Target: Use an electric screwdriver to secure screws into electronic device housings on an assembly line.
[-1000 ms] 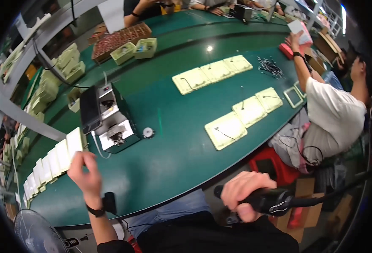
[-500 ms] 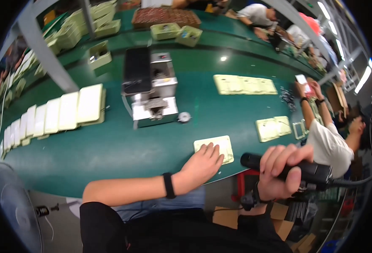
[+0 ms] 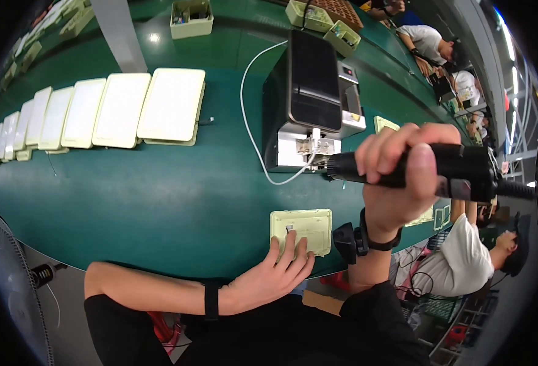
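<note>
My right hand (image 3: pixel 403 165) is wrapped around a black electric screwdriver (image 3: pixel 464 166), which lies nearly level with its nose pointing left. That nose is at the metal front of a box-shaped screw feeder (image 3: pixel 281 151); whether they touch, I cannot tell. A black phone-like slab (image 3: pixel 313 79) rests on top of the feeder, and a white cable (image 3: pixel 249 125) loops down in front. Near the table edge lies a pale cream plastic housing (image 3: pixel 317 227). My left hand (image 3: pixel 275 271) rests its spread fingertips on the near part of it, beside a small dark-and-silver part (image 3: pixel 289 229).
A row of cream housings with white faces (image 3: pixel 119 110) leans across the left of the green table (image 3: pixel 159 195). Parts bins (image 3: pixel 191 21) stand at the back. A fan (image 3: pixel 10 280) is at lower left. A co-worker in a white shirt (image 3: pixel 445 265) sits at right.
My right hand has carried the screwdriver away from the table's near edge, up to the feeder. My left hand stays on the housing, its fingers now nearer the edge. The view has shifted.
</note>
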Tool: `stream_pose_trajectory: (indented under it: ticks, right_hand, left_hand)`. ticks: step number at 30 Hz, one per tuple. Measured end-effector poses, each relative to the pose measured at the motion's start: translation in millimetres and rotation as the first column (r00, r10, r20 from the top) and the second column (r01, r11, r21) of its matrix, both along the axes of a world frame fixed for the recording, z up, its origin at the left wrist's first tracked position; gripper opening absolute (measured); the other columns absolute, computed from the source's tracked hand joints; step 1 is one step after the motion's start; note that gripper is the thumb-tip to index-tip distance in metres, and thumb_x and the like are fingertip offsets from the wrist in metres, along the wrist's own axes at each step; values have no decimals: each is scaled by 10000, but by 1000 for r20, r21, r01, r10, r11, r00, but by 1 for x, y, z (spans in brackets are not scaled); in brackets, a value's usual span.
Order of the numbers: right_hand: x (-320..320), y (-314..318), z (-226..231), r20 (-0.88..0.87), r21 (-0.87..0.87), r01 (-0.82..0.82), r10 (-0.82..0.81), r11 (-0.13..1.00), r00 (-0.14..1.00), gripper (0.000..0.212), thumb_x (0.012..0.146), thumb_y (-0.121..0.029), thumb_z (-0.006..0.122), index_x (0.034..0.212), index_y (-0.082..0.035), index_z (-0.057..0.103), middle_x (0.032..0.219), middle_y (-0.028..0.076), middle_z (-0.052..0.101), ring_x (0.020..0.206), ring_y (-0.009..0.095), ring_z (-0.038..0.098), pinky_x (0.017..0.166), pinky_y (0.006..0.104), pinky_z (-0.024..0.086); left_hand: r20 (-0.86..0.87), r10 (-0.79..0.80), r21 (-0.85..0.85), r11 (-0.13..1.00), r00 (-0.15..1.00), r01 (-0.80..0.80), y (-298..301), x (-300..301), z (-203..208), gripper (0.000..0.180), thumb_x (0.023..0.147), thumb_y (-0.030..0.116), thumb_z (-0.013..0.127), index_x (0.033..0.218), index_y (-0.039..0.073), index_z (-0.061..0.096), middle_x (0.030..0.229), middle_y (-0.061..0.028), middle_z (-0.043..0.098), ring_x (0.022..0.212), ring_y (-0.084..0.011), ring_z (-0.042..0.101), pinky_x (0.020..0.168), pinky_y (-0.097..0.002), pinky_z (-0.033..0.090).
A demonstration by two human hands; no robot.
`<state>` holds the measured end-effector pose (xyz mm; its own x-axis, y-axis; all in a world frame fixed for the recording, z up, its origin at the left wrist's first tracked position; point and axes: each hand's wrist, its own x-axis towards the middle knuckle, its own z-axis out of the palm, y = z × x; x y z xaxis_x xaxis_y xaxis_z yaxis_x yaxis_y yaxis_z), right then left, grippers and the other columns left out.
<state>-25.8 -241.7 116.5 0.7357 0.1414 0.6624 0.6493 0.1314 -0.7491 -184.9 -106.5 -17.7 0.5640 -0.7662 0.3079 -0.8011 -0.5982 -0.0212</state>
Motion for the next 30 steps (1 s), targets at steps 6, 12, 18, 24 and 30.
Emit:
stream_pose_trajectory:
  ticks: [6, 12, 18, 24, 30]
  right_hand:
    - [-36, 0, -10, -106, 47, -81, 85, 996, 991, 259, 1029, -273, 612, 1108, -81, 456, 669, 71, 499, 505, 165, 461, 469, 350, 417]
    - [-69, -2, -28, -226, -22, -54, 48, 998, 973, 326, 1006, -304, 671, 1079, -86, 440, 670, 69, 503, 500, 175, 474, 478, 356, 440]
    - [-67, -3, -39, -290, -6, -26, 23, 1000, 957, 349, 994, -315, 688, 1050, -88, 429, 668, 60, 494, 496, 181, 471, 487, 359, 445]
    - [-67, -2, -45, -275, -2, -18, 17, 1000, 961, 324, 994, -297, 668, 1036, -91, 422, 666, 55, 483, 494, 172, 456, 481, 351, 435]
    - [-65, -1, -47, -256, -11, -26, 22, 1000, 967, 279, 990, -264, 638, 1045, -83, 432, 665, 53, 478, 501, 164, 452, 480, 343, 430]
  left_hand:
    - [73, 29, 85, 996, 997, -35, 6, -5, -2, 474, 997, 350, 525, 1355, 50, 612, 1408, -237, 625, 1317, -475, 598, 980, -548, 567]
    - [127, 15, 101, 994, 992, -28, 3, -2, -7, 457, 994, 346, 514, 1330, 59, 629, 1409, -243, 630, 1311, -479, 608, 949, -538, 594]
    - [111, 6, 103, 995, 994, -18, 1, -1, -6, 476, 1002, 382, 515, 1330, 48, 605, 1399, -239, 626, 1300, -481, 611, 939, -543, 600]
    - [89, 14, 75, 997, 996, -21, 1, -2, -6, 459, 995, 359, 512, 1320, 58, 636, 1413, -248, 629, 1316, -474, 605, 931, -537, 604]
    - [74, 20, 66, 998, 997, -25, 2, -3, -6, 455, 997, 353, 512, 1321, 58, 634, 1429, -260, 614, 1322, -471, 601, 957, -553, 585]
